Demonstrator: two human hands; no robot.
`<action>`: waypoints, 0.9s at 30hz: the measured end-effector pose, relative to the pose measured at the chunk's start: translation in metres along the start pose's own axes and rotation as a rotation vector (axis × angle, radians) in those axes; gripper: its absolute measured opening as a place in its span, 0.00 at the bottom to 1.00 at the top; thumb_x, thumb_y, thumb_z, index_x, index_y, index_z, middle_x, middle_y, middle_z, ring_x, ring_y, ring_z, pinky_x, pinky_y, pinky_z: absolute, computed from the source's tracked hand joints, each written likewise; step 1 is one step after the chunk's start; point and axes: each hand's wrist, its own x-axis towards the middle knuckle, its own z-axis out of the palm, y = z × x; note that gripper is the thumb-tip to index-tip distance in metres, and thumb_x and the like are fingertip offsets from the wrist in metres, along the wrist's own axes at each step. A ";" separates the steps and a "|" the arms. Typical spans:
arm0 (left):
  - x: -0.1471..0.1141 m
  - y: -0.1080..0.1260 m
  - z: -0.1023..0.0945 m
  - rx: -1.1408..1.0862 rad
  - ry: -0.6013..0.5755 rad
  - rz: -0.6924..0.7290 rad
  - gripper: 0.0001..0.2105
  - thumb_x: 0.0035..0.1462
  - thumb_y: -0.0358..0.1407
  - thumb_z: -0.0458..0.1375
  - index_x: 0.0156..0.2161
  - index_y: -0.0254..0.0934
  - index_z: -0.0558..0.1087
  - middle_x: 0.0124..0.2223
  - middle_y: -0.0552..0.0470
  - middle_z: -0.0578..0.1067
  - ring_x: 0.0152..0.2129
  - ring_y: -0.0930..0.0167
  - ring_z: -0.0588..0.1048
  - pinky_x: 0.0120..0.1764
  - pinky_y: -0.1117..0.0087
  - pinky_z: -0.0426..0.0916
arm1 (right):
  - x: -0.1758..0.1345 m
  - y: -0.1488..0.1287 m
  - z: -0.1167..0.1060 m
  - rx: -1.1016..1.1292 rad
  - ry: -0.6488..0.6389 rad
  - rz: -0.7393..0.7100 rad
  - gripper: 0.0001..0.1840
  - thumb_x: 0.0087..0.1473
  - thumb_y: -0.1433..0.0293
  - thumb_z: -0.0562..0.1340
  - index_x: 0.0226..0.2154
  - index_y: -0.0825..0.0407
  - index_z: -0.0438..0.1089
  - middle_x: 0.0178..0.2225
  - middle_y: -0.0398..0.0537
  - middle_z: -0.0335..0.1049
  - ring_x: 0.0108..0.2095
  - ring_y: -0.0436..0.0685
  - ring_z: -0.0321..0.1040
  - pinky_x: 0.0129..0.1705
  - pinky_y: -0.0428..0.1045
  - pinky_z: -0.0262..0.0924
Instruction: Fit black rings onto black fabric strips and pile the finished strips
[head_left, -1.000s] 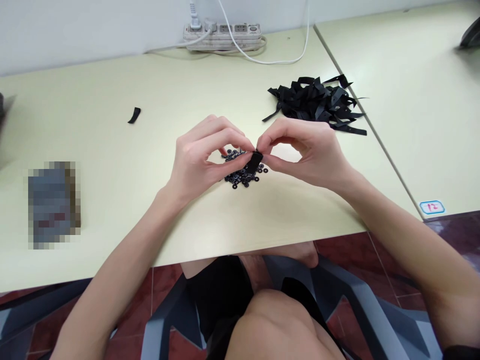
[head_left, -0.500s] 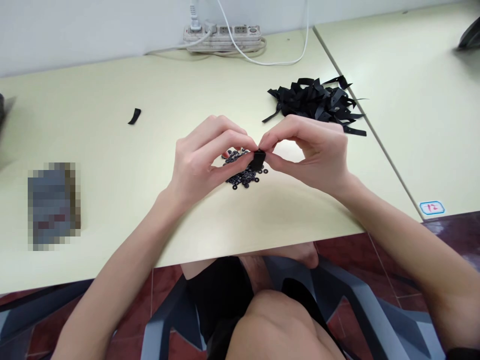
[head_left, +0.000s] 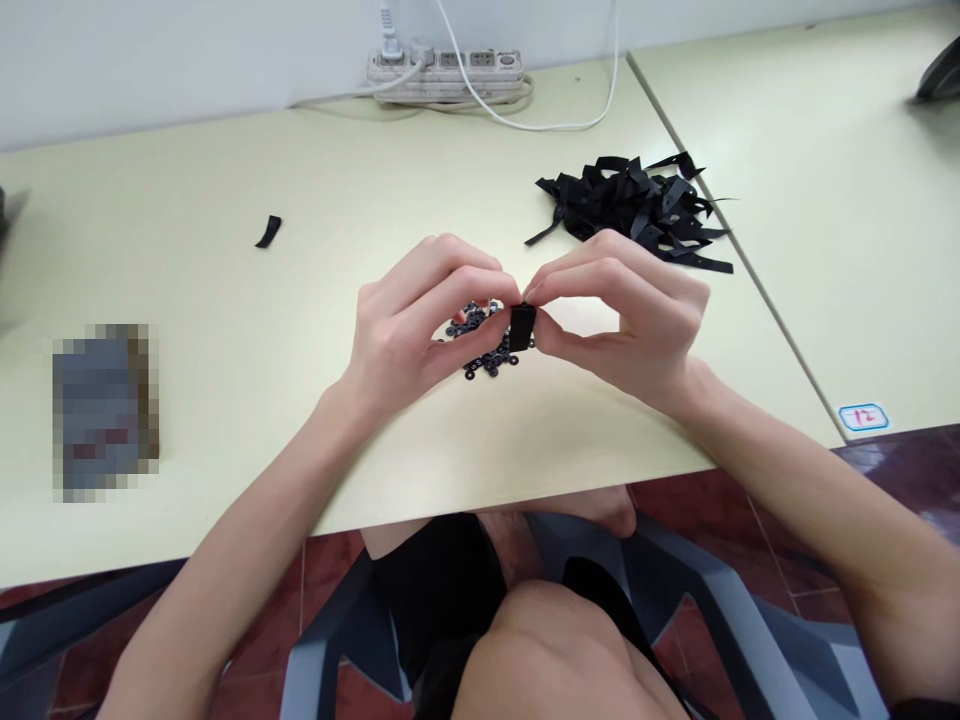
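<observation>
Between my two hands hangs a short black fabric strip (head_left: 523, 330), pinched at its upper end. My left hand (head_left: 424, 315) grips its left side with thumb and index finger. From the other side my right hand (head_left: 630, 310) pinches the same end, fingertips almost touching those of the left. Whether a small part is held at the pinch is hidden by the fingers. On the table just behind and below lies a heap of small dark ring-shaped pieces (head_left: 487, 355), partly covered by my left hand. Past my right hand is a loose pile of black strips (head_left: 637, 205).
One single black strip (head_left: 268, 232) lies apart on the left. A pixelated block-like object (head_left: 101, 415) sits near the left front. At the wall stands a power strip (head_left: 446, 78) with a white cable (head_left: 555, 127). A seam and a number label (head_left: 863, 417) are on the right.
Both hands have shifted slightly right, still pinching the strip. The strip now shows more of its flat face, and the fingers of my right hand sit a little differently.
</observation>
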 end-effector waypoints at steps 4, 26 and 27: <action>0.002 -0.003 -0.002 0.023 0.030 0.047 0.03 0.76 0.40 0.65 0.48 0.51 0.83 0.45 0.50 0.82 0.42 0.61 0.84 0.35 0.58 0.85 | 0.002 -0.001 0.000 0.001 0.029 -0.034 0.05 0.69 0.70 0.69 0.43 0.42 0.79 0.40 0.45 0.83 0.39 0.61 0.82 0.45 0.61 0.80; -0.027 -0.179 -0.138 0.589 0.423 -0.504 0.28 0.70 0.63 0.67 0.41 0.38 0.70 0.40 0.57 0.67 0.40 0.78 0.68 0.48 0.59 0.78 | -0.007 0.012 0.012 -0.126 -0.313 0.120 0.14 0.69 0.77 0.60 0.46 0.44 0.77 0.47 0.53 0.80 0.50 0.68 0.73 0.54 0.65 0.73; -0.032 -0.181 -0.145 0.627 0.388 -0.551 0.28 0.72 0.62 0.66 0.42 0.37 0.69 0.40 0.56 0.66 0.41 0.77 0.68 0.51 0.57 0.76 | -0.007 0.012 0.012 -0.121 -0.314 0.123 0.14 0.68 0.77 0.60 0.46 0.44 0.77 0.47 0.54 0.80 0.50 0.68 0.73 0.54 0.65 0.73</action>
